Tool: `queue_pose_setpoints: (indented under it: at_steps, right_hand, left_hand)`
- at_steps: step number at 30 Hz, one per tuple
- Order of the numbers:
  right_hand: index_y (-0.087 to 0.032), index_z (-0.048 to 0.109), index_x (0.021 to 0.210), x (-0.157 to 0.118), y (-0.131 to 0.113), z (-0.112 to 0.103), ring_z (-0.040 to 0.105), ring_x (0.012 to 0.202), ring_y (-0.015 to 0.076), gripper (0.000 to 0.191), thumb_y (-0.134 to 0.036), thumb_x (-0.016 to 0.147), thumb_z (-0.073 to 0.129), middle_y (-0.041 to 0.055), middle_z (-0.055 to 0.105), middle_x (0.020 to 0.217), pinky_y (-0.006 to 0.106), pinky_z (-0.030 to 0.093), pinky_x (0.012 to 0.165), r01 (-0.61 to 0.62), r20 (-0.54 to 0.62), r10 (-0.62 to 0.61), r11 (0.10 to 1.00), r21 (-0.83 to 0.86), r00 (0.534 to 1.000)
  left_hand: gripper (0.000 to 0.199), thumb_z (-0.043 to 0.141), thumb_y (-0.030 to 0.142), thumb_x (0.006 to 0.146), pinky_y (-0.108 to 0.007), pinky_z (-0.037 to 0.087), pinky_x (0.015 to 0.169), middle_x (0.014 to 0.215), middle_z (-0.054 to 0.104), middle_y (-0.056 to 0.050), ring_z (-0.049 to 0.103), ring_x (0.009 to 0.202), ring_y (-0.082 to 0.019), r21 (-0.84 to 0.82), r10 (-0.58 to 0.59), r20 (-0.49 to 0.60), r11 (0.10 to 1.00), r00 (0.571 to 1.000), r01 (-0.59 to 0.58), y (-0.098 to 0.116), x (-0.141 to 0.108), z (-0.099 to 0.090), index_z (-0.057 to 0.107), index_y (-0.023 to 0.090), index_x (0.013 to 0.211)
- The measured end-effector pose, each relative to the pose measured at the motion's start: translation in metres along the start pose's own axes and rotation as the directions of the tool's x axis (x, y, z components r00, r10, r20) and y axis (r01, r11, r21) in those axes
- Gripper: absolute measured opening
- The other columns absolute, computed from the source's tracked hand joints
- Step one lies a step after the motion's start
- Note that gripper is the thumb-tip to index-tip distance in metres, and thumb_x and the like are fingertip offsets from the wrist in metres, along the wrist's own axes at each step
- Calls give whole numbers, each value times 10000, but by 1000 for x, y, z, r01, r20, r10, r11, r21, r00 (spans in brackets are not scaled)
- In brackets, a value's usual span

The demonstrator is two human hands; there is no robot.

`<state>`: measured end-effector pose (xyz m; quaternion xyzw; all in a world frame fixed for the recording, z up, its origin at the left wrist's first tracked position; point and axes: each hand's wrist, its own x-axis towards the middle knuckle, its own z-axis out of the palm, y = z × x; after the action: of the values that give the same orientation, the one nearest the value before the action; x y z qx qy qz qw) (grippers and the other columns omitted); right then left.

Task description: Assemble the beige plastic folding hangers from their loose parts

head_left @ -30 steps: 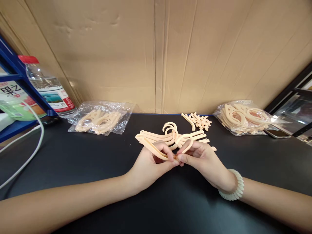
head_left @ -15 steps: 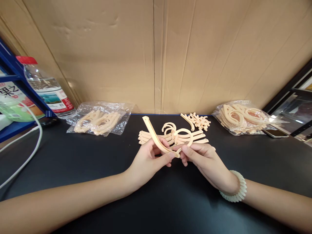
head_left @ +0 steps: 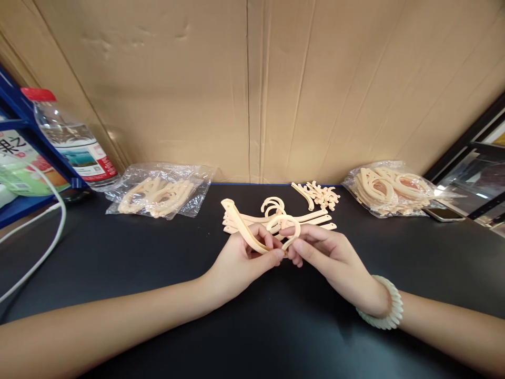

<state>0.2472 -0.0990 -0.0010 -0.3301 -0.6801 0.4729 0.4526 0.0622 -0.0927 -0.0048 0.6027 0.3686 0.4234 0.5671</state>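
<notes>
My left hand [head_left: 246,258] is closed around a peach-coloured plastic hanger arm [head_left: 241,226], a curved strip whose free end points up and left. In my right hand [head_left: 329,255] is a round hanger hook [head_left: 296,231] of the same colour, pinched between thumb and fingers. The hook's lower end meets the arm's inner end between my fingertips; whether the two are joined is hidden. Just behind my hands lie assembled hangers [head_left: 311,217] in a stack, their hooks [head_left: 272,202] pointing away from me.
Small loose hanger parts [head_left: 321,196] are heaped behind the stack. Clear bags of hanger parts lie at left [head_left: 158,195] and right [head_left: 389,189]. A phone [head_left: 445,212] is beside the right bag. A water bottle [head_left: 74,142] and white cable [head_left: 59,231] are at left; cardboard [head_left: 177,89] stands behind.
The hook has tilted to the left, toward the hanger arm. The arm's free end has dropped slightly and moved left. Both hands keep their hold.
</notes>
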Motion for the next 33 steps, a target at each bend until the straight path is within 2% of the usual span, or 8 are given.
queue_pose_setpoints:
  at_steps: [5,7,10,14,20,27,30,33]
  right_hand:
    - [-211,681,999,22,11,-46,644,766,190,167,-321,898,604,62,687,904,334,544,696,137,-193,-240,891,-433,951]
    - [-212,684,1027,36,18,-74,634,842,230,176,-273,910,567,84,676,908,403,525,793,250,-28,-391,641,-726,920]
    - [-187,707,1003,53,28,-113,603,954,286,237,-184,925,483,146,644,1023,461,501,826,356,248,-374,254,-899,894]
    - [-200,707,1046,66,38,-136,569,1003,284,289,-117,918,462,144,623,1071,448,502,833,411,384,-220,92,-907,897]
    - [-206,730,1004,75,52,-131,554,950,242,286,-136,941,459,117,632,1044,391,488,813,494,472,-164,139,-859,866]
    - [-199,706,970,73,51,-124,572,864,209,255,-225,963,452,108,621,949,337,484,741,464,409,-269,186,-866,872]
    - [-208,662,996,65,41,-113,565,714,177,197,-254,941,478,48,596,777,321,476,680,396,231,-413,376,-838,881]
    - [-231,586,1068,52,27,-95,530,563,145,174,-285,947,473,-25,552,631,300,459,593,307,-59,-471,661,-685,880]
  left_hand:
    - [97,688,222,768,-280,498,683,708,639,-8,599,673,-136,52,-14,6,999,1000,13,1,-1,0,619,154,766]
    - [89,692,231,763,-283,498,684,699,637,-10,595,673,-140,68,-17,-5,997,1000,18,2,-1,1,652,153,782]
    - [93,688,239,766,-283,492,682,685,636,-8,585,664,-137,73,-19,-17,997,1000,20,2,-2,1,671,158,807]
    - [91,686,250,772,-282,487,681,682,633,-3,580,659,-136,100,-14,0,995,1000,14,2,-1,0,674,163,791]
    - [93,678,254,780,-265,471,663,663,614,7,566,656,-133,133,-2,9,991,1000,0,3,1,1,663,163,767]
    - [85,682,245,787,-264,475,670,680,626,2,576,668,-133,127,6,10,992,1000,-7,3,1,0,666,163,773]
    - [100,696,255,778,-278,487,684,700,639,-8,584,672,-138,90,-10,-8,996,1000,11,4,0,1,665,160,786]
    - [110,707,261,768,-290,495,693,698,637,-12,583,669,-141,48,-19,-13,999,1000,19,4,0,1,672,157,781]
